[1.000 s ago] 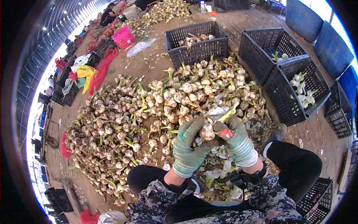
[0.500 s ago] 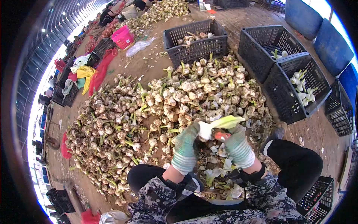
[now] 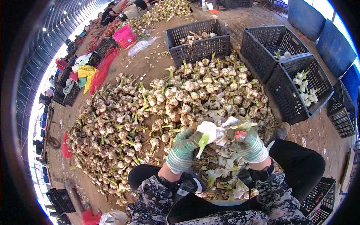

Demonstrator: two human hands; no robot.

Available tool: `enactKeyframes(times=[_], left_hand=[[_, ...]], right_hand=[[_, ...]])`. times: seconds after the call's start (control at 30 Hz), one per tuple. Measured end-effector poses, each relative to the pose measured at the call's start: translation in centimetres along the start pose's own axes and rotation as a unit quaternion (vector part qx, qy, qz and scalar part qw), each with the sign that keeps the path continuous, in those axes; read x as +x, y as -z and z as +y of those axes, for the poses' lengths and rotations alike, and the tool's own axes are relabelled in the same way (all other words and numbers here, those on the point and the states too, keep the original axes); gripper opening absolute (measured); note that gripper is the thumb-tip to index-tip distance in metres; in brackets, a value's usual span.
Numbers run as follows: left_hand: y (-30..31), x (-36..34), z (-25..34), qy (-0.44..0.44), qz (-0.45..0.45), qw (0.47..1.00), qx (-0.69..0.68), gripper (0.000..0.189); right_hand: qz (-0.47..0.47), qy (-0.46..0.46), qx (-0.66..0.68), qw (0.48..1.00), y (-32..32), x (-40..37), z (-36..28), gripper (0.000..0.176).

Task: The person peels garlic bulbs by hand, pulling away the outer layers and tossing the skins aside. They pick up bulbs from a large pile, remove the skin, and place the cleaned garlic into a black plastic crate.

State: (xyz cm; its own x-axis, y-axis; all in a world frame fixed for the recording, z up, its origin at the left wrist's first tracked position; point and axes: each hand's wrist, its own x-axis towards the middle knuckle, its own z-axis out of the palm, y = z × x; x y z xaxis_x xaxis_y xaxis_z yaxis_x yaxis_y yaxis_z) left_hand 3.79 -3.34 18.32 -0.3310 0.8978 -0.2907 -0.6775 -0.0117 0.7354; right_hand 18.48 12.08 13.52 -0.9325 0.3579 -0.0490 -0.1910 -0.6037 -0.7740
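My left hand [image 3: 183,147], in a green-and-white glove, is closed around a white garlic bulb [image 3: 207,131]. Its green stem end hangs downward beside my fingers. Papery garlic skin [image 3: 225,135] stretches from the bulb to my right hand [image 3: 250,147], which wears a matching glove and is closed on the skin. A small red item [image 3: 240,134] shows at its fingers; what it is I cannot make out. Beyond both hands spreads a large heap of unpeeled garlic [image 3: 168,101]. Stripped skins and leaves [image 3: 221,168] lie below the hands, between my legs.
A black crate [image 3: 198,47] with some garlic stands behind the heap. To the right are another crate [image 3: 255,52] and one [image 3: 292,101] holding white bulbs. A pink bucket [image 3: 124,36] is at the back left. A person [image 3: 108,15] sits farther off.
The bulb has been turned, so its green stem now points down instead of to the right. My right hand has moved slightly right and down, with skin now trailing from the bulb to it.
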Motion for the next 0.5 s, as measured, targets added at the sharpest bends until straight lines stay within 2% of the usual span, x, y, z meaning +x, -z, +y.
enactKeyframes(times=[0.03,0.07,0.1,0.13,0.17,0.23,0.27,0.3,0.33,0.37,0.4,0.43,0.5], left_hand=[[-0.3,0.1,-0.1,-0.001,-0.001,1.000,0.000,0.045],[-0.8,0.2,-0.5,-0.082,0.018,0.993,0.079,0.045],[-1.5,0.3,-0.8,-0.162,0.037,0.974,0.157,0.044],[-1.9,0.5,-0.9,-0.242,0.053,0.940,0.233,0.043],[-2.0,0.4,-0.6,-0.243,0.053,0.940,0.233,0.043],[-1.7,-0.2,0.0,-0.215,0.036,0.919,0.327,0.051],[-1.2,0.0,-0.2,-0.138,0.020,0.977,0.160,0.062],[-1.1,-0.1,-0.2,-0.136,0.019,0.978,0.159,0.062],[-1.0,-0.1,-0.1,-0.086,-0.016,0.984,0.158,0.063],[-0.9,0.0,0.1,-0.037,-0.050,0.985,0.158,0.064],[-0.6,-0.1,0.1,-0.027,-0.027,0.971,0.238,0.068],[-0.2,-0.1,-0.4,-0.021,-0.027,0.972,0.234,0.068],[0.7,0.7,-1.3,-0.057,-0.061,0.990,0.118,0.071]], right_hand=[[0.051,0.015,-0.079,0.995,-2.2,-1.0,-1.7,0.019],[0.051,0.014,-0.078,0.996,-3.1,-1.1,-1.7,0.019],[0.091,0.062,-0.225,0.968,-3.9,-1.0,-1.6,0.019],[0.127,0.111,-0.367,0.915,-4.3,-0.9,-1.7,0.020],[0.127,0.112,-0.367,0.915,-4.5,-0.7,-1.8,0.020],[0.035,0.153,-0.235,0.959,-4.7,-0.3,-2.2,0.020],[0.131,0.176,-0.371,0.903,-4.5,0.3,-3.4,0.017],[0.226,0.250,-0.458,0.823,-0.8,1.6,-1.7,0.016],[0.237,0.188,-0.458,0.836,4.9,2.8,0.7,0.009],[0.235,0.191,-0.460,0.834,4.6,2.5,0.5,0.009],[0.076,-0.014,-0.677,0.732,3.7,1.2,0.7,0.020],[-0.093,-0.223,-0.807,0.540,3.1,-0.2,1.3,0.037],[-0.197,-0.348,-0.782,0.479,6.8,-1.1,4.5,0.044]])
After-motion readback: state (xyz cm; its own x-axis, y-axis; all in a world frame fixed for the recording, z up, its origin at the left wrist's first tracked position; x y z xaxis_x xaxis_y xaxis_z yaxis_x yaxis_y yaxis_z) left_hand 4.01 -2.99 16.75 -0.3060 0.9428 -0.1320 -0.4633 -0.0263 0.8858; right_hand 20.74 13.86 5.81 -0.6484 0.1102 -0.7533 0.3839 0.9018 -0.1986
